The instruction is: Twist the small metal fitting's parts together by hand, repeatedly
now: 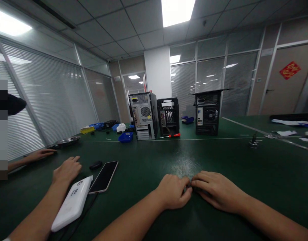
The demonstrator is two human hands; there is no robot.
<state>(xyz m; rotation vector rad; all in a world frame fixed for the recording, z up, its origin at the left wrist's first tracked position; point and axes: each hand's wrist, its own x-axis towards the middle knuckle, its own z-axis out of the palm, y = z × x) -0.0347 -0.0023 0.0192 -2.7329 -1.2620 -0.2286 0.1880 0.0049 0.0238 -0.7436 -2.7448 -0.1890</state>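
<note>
My left hand [174, 191] and my right hand [216, 190] rest on the green table mat [244, 167] right in front of me, fingertips meeting. My left hand's fingers are curled in. Those of my right hand are pressed together and point at the left. A small dark thing shows between the fingertips; I cannot make out what it is.
A co-worker's hand [67, 169] lies at the left beside a white power bank [72, 202], a phone [104, 176] and a small black object [95, 164]; a second hand [41, 154] is further left. Three computer cases [144, 115] [168, 115] [207, 113], a red screwdriver [172, 135] and blue bins [126, 137] stand at the back.
</note>
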